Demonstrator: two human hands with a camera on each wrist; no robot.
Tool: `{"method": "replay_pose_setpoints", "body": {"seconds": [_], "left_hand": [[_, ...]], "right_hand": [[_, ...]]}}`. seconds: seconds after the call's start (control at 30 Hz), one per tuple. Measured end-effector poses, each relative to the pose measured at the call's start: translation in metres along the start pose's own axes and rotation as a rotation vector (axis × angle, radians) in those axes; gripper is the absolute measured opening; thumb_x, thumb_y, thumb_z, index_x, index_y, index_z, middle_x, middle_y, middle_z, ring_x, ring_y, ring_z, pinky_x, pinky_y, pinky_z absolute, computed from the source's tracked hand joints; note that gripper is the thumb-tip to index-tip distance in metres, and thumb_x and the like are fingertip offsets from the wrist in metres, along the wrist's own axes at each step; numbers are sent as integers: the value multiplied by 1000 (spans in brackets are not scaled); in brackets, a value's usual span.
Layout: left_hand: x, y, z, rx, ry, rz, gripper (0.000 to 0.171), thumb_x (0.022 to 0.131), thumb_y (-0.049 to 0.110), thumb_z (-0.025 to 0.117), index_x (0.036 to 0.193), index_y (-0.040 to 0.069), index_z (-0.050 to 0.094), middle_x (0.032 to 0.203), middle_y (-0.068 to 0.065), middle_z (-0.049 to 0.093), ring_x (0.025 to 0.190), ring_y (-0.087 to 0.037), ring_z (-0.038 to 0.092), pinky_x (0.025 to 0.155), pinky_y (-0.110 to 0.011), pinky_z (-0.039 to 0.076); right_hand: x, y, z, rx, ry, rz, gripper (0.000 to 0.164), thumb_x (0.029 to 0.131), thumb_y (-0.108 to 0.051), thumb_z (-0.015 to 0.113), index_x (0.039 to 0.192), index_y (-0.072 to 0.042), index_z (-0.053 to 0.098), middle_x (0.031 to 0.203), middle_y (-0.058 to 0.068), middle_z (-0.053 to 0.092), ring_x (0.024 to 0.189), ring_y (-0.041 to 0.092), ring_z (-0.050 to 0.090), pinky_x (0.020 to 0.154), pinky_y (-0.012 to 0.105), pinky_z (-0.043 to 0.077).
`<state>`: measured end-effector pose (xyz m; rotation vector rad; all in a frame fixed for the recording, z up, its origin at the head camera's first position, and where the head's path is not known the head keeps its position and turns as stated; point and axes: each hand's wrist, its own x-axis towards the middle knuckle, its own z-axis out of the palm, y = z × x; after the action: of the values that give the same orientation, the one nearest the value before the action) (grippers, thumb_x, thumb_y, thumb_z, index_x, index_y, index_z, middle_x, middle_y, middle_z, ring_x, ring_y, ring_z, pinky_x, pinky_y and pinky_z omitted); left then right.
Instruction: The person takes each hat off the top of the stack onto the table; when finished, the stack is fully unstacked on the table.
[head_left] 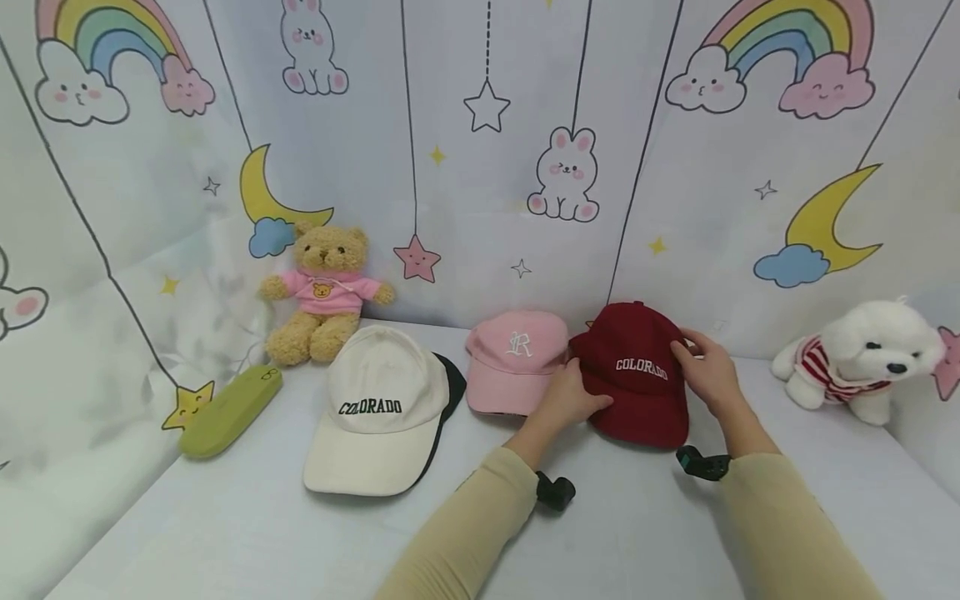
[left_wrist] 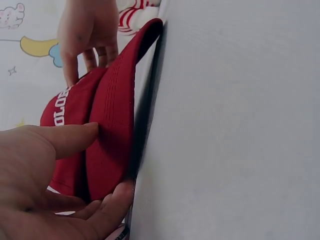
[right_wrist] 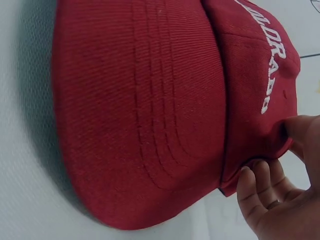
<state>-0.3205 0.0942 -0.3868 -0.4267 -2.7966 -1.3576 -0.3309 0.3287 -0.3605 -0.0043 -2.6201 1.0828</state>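
A dark red baseball cap (head_left: pixel 633 400) with COLORADO in white letters is between my two hands, its brim toward me. My left hand (head_left: pixel 568 393) holds its left side; in the left wrist view the thumb lies on the brim (left_wrist: pixel 112 145) and the fingers reach along its lower edge. On the other side, my right hand (head_left: pixel 708 372) grips the crown's rim, thumb outside and fingertips tucked at the lower edge (right_wrist: pixel 272 162). A pink cap (head_left: pixel 517 358) with a white letter R stands just left of it, partly behind my left hand.
Further left lies a cream COLORADO cap (head_left: pixel 382 417) with a black back edge. A teddy bear (head_left: pixel 326 292) in a pink top and a green case (head_left: pixel 231 412) are beyond it. At the right sits a white toy dog (head_left: pixel 855 362). A patterned cloth (head_left: pixel 465 192) hangs behind.
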Motion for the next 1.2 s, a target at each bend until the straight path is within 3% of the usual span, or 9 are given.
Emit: {"method": "replay_pose_setpoints", "body": {"seconds": [0.47,0.7,0.93,1.2], "left_hand": [[-4,5,-2,4,7,1,78,85,26,83,144,-6,44,137,-18,56,127,-24,53,105,-32,43],[-5,4,-10,-59,-15,2,80,85,24,83,147,-1,41,138,-14,55,125,-23,53,104,-36,45],[-7,5,-20,-26,-1,44,77,87,29,81,147,0,43,139,-14,55,129,-24,50,104,-38,44],[-14,3,-31,-235,-19,116,81,88,23,80,152,-3,36,144,-19,50,128,-33,53,102,-38,47]], "right_hand": [[-2,-3,-1,-23,-38,2,59,108,-33,42,151,7,34,123,36,52,104,46,58,70,37,52],[-5,-9,-9,-39,-20,-53,60,108,-34,42,152,7,33,124,38,53,113,52,56,84,59,52],[-12,-18,-15,-24,-27,-94,63,107,-35,47,152,6,33,126,38,49,114,55,55,86,63,51],[-23,-24,-15,-44,-78,-136,70,103,-36,57,152,7,31,130,38,43,115,54,53,87,62,52]]}}
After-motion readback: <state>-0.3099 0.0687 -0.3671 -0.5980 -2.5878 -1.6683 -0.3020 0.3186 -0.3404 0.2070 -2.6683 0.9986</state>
